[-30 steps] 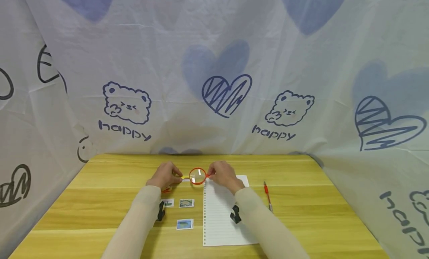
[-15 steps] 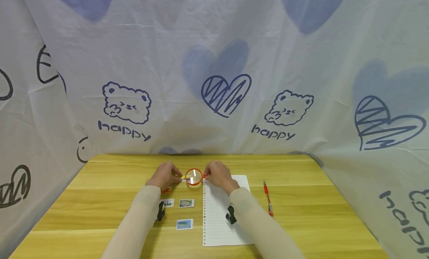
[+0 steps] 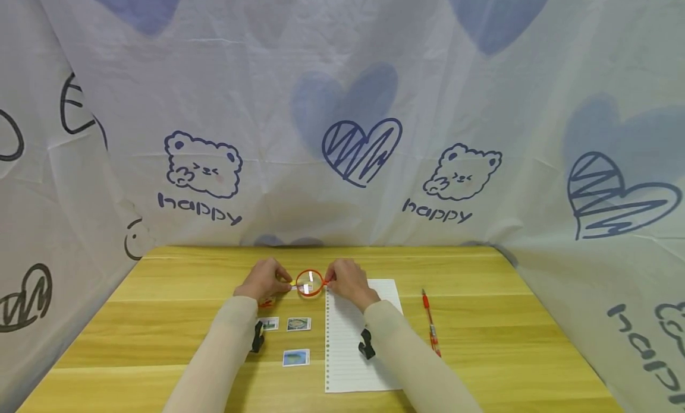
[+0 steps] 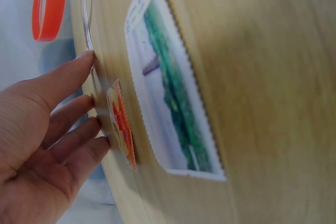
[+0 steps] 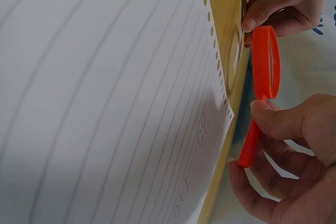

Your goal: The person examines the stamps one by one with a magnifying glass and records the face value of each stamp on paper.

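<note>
In the head view, my right hand (image 3: 348,280) pinches the handle of a red-rimmed magnifying glass (image 3: 309,283). The right wrist view shows the thumb on the red handle (image 5: 251,142) and the lens tilted on edge above the table. Under the lens lies a stamp (image 3: 302,287), partly covered by fingers. My left hand (image 3: 263,280) holds that stamp's left end between thumb and fingertips, low at the table. Beside the left hand are an orange-red stamp (image 4: 122,124) and a green landscape stamp (image 4: 170,87).
A lined sheet (image 3: 342,353) with punched holes lies under my right forearm; some handwriting (image 5: 202,129) shows near its far end. To its right lies a red pen (image 3: 429,318). Two more stamps, a greenish one (image 3: 298,324) and a blue one (image 3: 296,358), lie left of the sheet.
My right hand has moved slightly left with the magnifying glass, bringing the lens nearer the left fingers; it then stays nearly still. The left hand keeps its place.
</note>
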